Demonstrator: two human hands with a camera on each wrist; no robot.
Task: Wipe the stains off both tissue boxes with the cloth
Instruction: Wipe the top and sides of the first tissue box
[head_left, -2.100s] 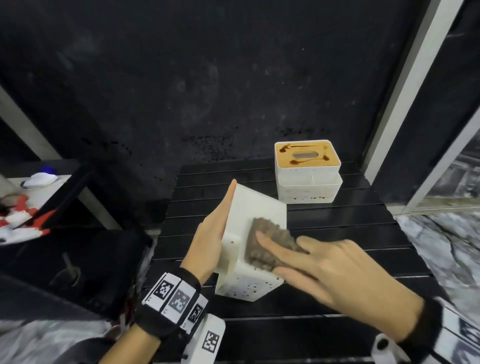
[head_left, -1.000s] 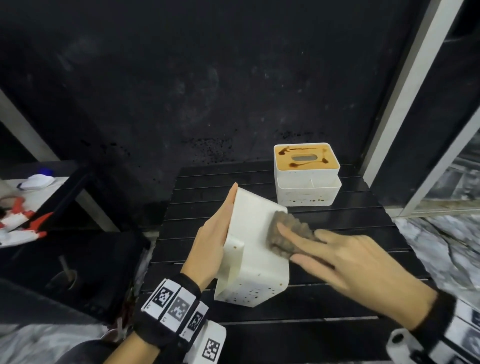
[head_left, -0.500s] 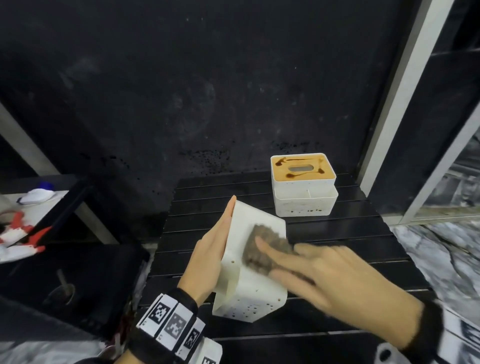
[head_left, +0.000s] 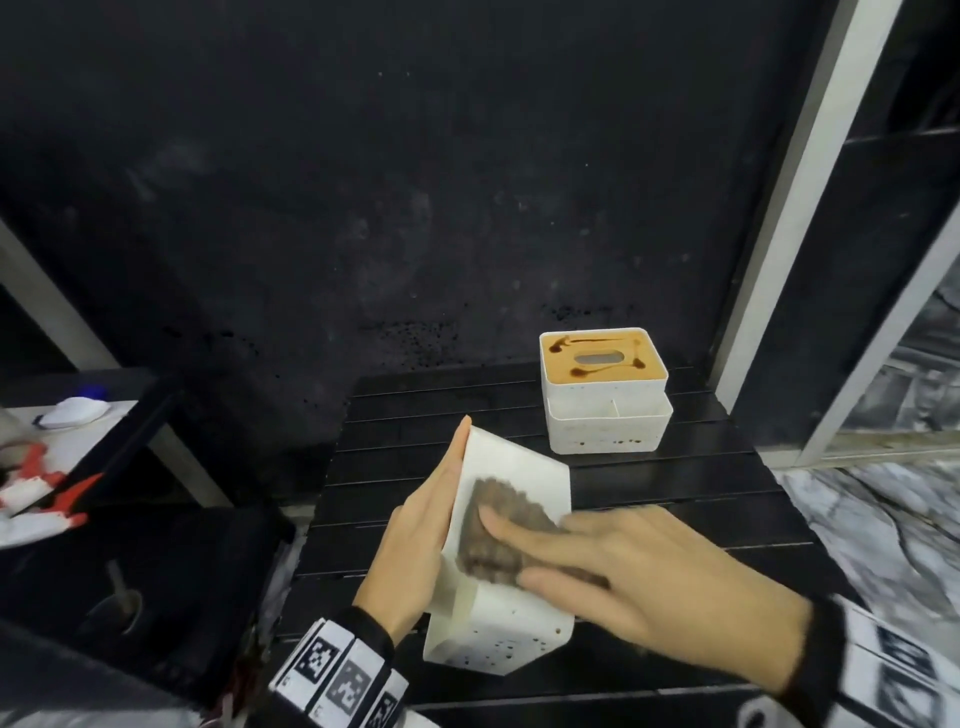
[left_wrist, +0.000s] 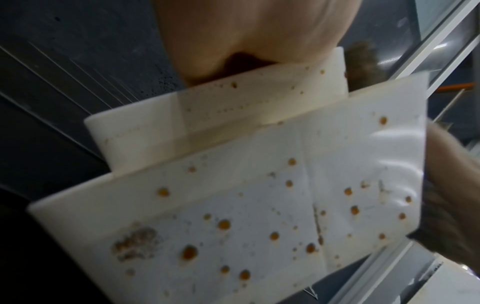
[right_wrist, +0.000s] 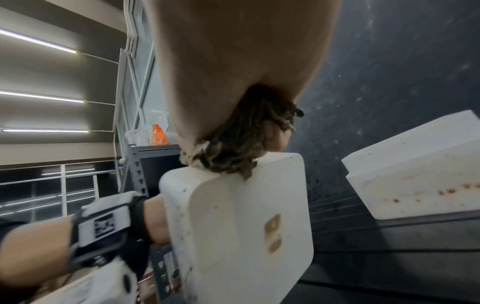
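A white tissue box (head_left: 519, 462) is tipped on its side on the black slatted table (head_left: 675, 499). My left hand (head_left: 421, 530) lies flat against the box's left face with straight fingers and steadies it. My right hand (head_left: 623, 566) presses a brown cloth (head_left: 493, 525) onto the upturned face with flat, spread fingers. In the left wrist view the box's near face (left_wrist: 259, 205) is dotted with orange-brown spots. In the right wrist view the cloth (right_wrist: 241, 148) is bunched under my palm on the box (right_wrist: 233, 226). A second box (head_left: 605, 395) stands upright at the back right, its orange lid streaked dark.
A dark wall rises right behind the table. A white frame post (head_left: 779, 208) stands to the right of the far box. On the left, a lower black shelf (head_left: 130, 519) holds red and white items (head_left: 36, 493). Marbled floor (head_left: 883, 519) shows at the right.
My right hand has rubbed the cloth back and forth over the box's upturned face; it now sits near the left edge. The left hand keeps its place.
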